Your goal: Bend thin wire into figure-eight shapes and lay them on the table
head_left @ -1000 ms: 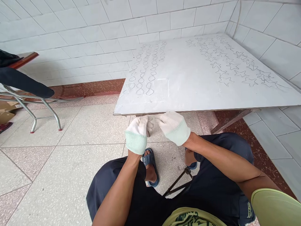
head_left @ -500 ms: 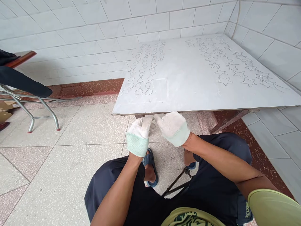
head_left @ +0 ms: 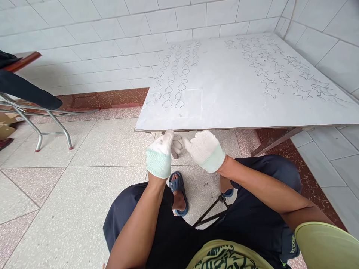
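My left hand (head_left: 164, 149), in a white knitted glove with a pale green cuff, is just below the table's near edge. Its thumb points up and its fingers bend loosely toward the right; anything between them is too thin to make out. Close by on the right, my right hand (head_left: 204, 149) wears a matching glove. Its fingers are curled into a pinch, and their tips are hard to see. A small gap separates the hands. On the white tabletop (head_left: 224, 104) beyond them lie several thin wire figure-eight shapes (head_left: 178, 100) and several wire stars (head_left: 273, 92).
White tiled walls (head_left: 117, 48) border the table behind and at right. At left stands a metal-legged stool (head_left: 53, 127), with another person's dark-clothed leg (head_left: 28, 91) near it. Sandalled feet (head_left: 179, 194) and a black folding stand's leg (head_left: 210, 211) are below my hands.
My hands have drawn slightly apart, the left one moving left and its fingers loosening. The view has shifted a little, so the tabletop sits higher. The wire shapes lie as before.
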{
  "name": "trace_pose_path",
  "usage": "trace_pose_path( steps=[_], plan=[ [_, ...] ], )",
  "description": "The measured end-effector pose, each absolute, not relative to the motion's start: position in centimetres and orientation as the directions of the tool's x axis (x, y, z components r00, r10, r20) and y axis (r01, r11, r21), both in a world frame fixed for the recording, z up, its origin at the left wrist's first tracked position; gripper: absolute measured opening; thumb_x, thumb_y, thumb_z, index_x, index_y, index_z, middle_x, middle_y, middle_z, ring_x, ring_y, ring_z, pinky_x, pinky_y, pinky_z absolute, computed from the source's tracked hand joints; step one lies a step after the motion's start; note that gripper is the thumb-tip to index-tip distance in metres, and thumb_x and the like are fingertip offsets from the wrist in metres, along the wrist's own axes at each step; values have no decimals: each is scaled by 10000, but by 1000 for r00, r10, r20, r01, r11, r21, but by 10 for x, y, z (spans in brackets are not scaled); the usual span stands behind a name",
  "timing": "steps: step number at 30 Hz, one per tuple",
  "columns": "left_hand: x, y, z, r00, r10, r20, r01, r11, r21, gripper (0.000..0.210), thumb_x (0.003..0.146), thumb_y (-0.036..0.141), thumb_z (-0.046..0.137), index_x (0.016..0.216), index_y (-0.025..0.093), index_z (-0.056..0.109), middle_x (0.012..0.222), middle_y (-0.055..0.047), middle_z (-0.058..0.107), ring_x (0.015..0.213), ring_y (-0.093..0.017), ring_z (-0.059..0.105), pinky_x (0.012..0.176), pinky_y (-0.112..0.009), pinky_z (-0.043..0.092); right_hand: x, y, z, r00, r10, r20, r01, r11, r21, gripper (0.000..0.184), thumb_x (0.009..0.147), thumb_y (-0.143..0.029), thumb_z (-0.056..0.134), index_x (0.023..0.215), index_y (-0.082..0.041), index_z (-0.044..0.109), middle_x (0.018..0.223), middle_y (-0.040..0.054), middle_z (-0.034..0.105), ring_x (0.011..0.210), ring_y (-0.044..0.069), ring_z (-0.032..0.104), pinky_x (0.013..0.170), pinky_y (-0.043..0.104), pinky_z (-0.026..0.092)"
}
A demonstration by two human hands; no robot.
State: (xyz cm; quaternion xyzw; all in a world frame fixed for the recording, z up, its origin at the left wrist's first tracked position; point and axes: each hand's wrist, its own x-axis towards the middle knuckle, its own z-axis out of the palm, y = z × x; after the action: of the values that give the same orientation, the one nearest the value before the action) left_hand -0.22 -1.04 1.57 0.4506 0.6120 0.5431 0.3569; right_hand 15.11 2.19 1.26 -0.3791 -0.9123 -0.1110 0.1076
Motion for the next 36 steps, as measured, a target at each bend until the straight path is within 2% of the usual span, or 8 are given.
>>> trace_pose_path(
  steps=[5,10,15,21,24,26,29,36],
  plan=[
    [-11,2,7,-153,984,-86,37,93,995,450,824,586,697,558,242,580,544,-47,591,535,-168,581,482,-286,428,152,26,9,-690,665,285,701,712,36,300,1069,-164,438,1179,-124,714,833,146,742,878,287,682,760,403,316],
    [-24,4,1,-98,993,-68,17,70,997,269,812,423,732,676,196,685,642,-38,643,572,-142,578,544,-274,467,159,42,2,-678,661,321,675,733,-83,391,1112,-296,420,1043,-162,780,852,114,763,817,249,649,753,393,327],
    [-31,1,3,-53,996,-75,37,77,996,261,841,406,743,901,154,776,711,-27,692,607,-137,585,593,-271,473,160,51,-6,-610,668,426,651,729,-210,443,1117,-325,432,979,-183,828,776,76,751,744,221,639,732,375,348],
    [-22,1,8,-223,973,-53,154,89,984,311,820,401,739,999,159,817,776,-40,759,687,-183,654,646,-297,513,155,45,2,-550,782,293,558,605,-568,296,1081,-307,558,1036,-284,849,1024,-3,836,950,198,730,854,307,466],
    [-19,1,10,-242,969,-46,178,91,980,317,813,411,726,991,167,823,783,-41,766,719,-194,672,675,-303,524,154,43,3,-495,843,211,494,473,-730,290,1059,-294,581,955,-297,852,984,-31,837,922,184,749,847,291,509],
    [-17,1,11,-257,966,-40,206,95,974,327,804,410,722,1000,170,825,808,-45,775,771,-205,686,686,-301,522,156,45,5,-499,851,166,454,420,-786,276,1040,-303,601,929,-297,853,949,-36,835,890,185,759,828,294,527],
    [-15,-1,13,-233,972,-22,297,93,950,320,815,392,680,1005,184,833,843,-43,785,807,-212,684,664,-295,500,159,51,11,-468,873,139,408,353,-842,214,1007,-310,645,985,-283,857,1046,-24,844,1028,208,771,912,308,546],
    [-11,-2,13,-158,987,-39,505,114,855,273,832,360,621,909,208,833,687,-17,728,691,-200,627,613,-296,455,156,56,11,-402,908,120,364,279,-889,137,933,-225,720,932,-259,853,1045,-14,844,1053,207,774,984,331,559]
  ],
)
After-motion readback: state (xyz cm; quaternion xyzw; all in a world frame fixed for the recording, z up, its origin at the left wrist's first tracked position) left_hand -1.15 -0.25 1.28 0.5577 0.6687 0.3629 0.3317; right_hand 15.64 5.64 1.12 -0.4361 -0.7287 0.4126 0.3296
